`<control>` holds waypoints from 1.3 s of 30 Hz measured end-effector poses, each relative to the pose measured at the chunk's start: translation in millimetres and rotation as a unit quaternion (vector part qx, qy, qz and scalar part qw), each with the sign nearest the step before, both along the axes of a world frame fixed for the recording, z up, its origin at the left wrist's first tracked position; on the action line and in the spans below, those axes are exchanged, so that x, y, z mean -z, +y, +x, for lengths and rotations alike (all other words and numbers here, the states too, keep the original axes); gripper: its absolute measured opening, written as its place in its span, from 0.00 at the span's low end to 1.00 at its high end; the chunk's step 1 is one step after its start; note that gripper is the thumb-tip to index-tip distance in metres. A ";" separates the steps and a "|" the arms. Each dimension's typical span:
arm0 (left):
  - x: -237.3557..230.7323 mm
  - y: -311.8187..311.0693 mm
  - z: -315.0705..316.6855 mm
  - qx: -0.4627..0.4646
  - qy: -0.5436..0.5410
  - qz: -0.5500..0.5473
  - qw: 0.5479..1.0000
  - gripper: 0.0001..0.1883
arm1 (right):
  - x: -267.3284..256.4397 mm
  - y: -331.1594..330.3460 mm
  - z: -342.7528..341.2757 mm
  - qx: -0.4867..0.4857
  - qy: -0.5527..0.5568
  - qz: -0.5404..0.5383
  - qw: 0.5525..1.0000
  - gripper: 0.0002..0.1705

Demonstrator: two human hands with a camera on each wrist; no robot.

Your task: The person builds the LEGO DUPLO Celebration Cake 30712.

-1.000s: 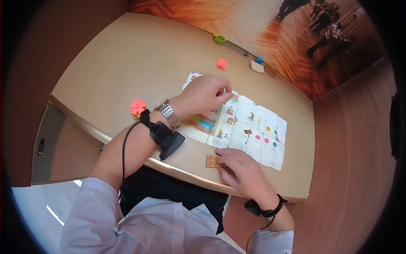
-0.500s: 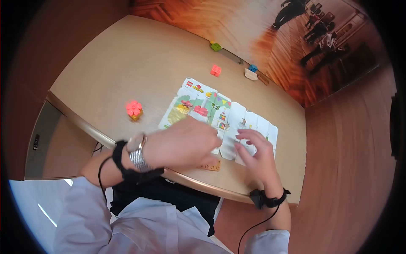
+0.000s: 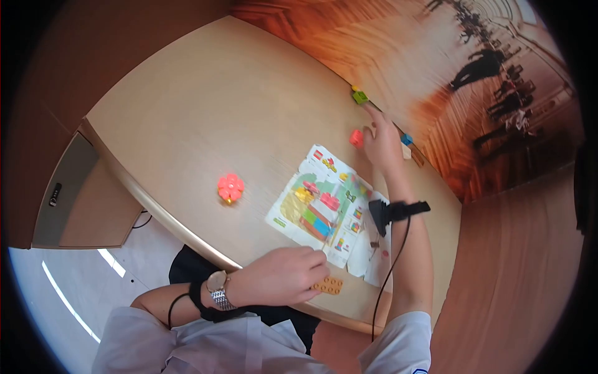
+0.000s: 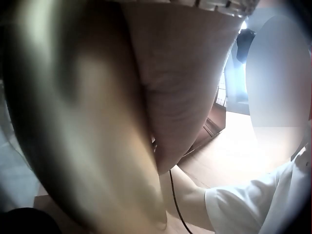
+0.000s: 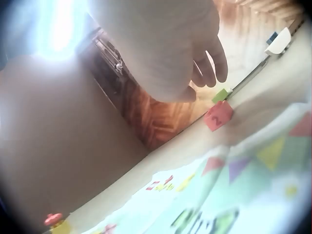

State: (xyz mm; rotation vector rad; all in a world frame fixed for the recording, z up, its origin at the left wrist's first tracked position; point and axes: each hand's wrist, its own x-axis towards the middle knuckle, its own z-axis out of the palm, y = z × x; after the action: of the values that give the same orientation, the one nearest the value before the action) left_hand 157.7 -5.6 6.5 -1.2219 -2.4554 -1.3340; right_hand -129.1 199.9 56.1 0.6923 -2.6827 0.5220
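My left hand [image 3: 280, 275] grips one end of a flat orange toy-brick plate [image 3: 330, 285] at the table's front edge; the fingers hide that end. The left wrist view shows only blurred skin and a sleeve, without the plate. My right hand [image 3: 384, 144] stretches across to the far side of the table, fingers extended and holding nothing. Its fingertips are just short of a green brick [image 3: 360, 97] with a yellow bit. A red brick [image 3: 356, 138] marked with a 2 stands beside that hand; in the right wrist view the fingers [image 5: 220, 66] hang above both bricks.
An unfolded instruction sheet [image 3: 299, 215] lies between the hands, partly under the right forearm. A pink flower on a yellow brick [image 3: 230, 187] stands to the left. A blue brick [image 3: 407, 139] and a white piece [image 5: 279, 43] sit along the back wall.
The right hand has left the orange plate and moved forward to the far bricks. My left hand has come back from over the sheet and taken hold of the plate. The head view has shifted.
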 end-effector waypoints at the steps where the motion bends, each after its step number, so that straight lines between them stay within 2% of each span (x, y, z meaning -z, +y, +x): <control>1: -3.0 -0.3 0.6 0.001 -0.002 0.020 1.000 0.13 | 1.4 -2.6 -20.8 0.017 0.015 0.043 0.999 0.32; 5: 0.7 -1.0 -2.1 0.009 -0.011 0.005 1.000 0.15 | 12.2 -4.3 -92.6 0.032 -0.030 0.077 0.996 0.38; 9: 3.4 -0.7 -2.3 0.014 -0.025 0.016 0.999 0.14 | 35.9 -6.0 -130.1 0.007 -0.011 0.105 0.994 0.36; 11: 3.6 -1.0 -2.3 0.011 -0.027 0.021 0.999 0.14 | 24.2 -11.2 -117.0 0.056 -0.076 0.106 0.990 0.34; 15: 4.3 0.5 -1.4 0.005 -0.023 0.033 0.999 0.13 | 14.9 0.9 -91.2 0.042 -0.075 0.139 0.987 0.29; 16: 4.0 0.7 -1.4 0.007 -0.019 0.034 0.999 0.13 | 11.9 2.3 -74.4 0.032 -0.126 -0.015 0.991 0.26; 17: 3.6 0.5 -1.0 0.003 -0.017 0.023 1.000 0.13 | 8.9 3.7 -55.2 0.020 -0.173 -0.169 0.970 0.23; 18: 3.4 0.6 0.1 0.000 -0.017 0.012 1.000 0.13 | 0.0 3.7 -31.0 0.023 -0.171 -0.168 0.971 0.23; 19: 3.7 0.8 0.8 0.004 -0.016 0.014 1.000 0.13 | -12.7 3.4 -1.1 0.002 -0.270 -0.293 0.917 0.22; 20: 4.1 0.4 0.2 0.000 -0.013 0.016 1.000 0.14 | -20.8 6.1 27.3 -0.017 -0.360 -0.410 0.838 0.20; 21: 3.9 0.5 -0.4 -0.003 -0.010 0.019 1.000 0.14 | -22.5 11.8 52.2 -0.010 -0.356 -0.412 0.839 0.20; 23: 1.8 0.3 -1.4 0.001 -0.011 0.016 1.000 0.15 | -21.6 22.6 97.1 -0.099 -0.468 -0.471 0.741 0.22; 26: 0.2 -1.2 -0.2 0.005 -0.017 -0.001 1.000 0.16 | -17.3 34.9 155.9 -0.108 -0.498 -0.432 0.744 0.24; 27: -0.9 -0.8 0.4 -0.005 -0.011 -0.006 1.000 0.17 | -15.4 39.1 175.4 -0.125 -0.469 -0.383 0.786 0.25; 32: -6.0 2.4 -1.1 -0.033 -0.026 0.008 0.999 0.21 | -25.5 51.0 220.8 -0.098 -0.526 -0.379 0.755 0.25; 34: -12.7 4.2 0.2 -0.038 -0.036 -0.006 0.999 0.23 | -23.9 52.4 228.0 -0.107 -0.529 -0.348 0.766 0.25; 36: -13.6 4.1 1.1 -0.048 -0.101 -0.026 0.993 0.28 | -23.9 53.4 229.8 -0.131 -0.531 -0.332 0.769 0.25; 37: -13.6 5.4 1.5 -0.060 -0.090 -0.025 0.994 0.25 | -24.8 53.1 230.1 -0.155 -0.532 -0.305 0.775 0.25; 39: -14.8 6.3 1.5 -0.070 -0.087 -0.046 0.993 0.23 | -27.2 47.6 235.0 -0.148 -0.536 -0.338 0.760 0.26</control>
State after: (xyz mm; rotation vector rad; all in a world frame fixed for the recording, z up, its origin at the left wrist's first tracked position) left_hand 159.2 0.8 21.3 -0.9649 -2.6928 -1.3574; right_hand 105.9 247.5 83.3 0.6881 -2.8271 2.4554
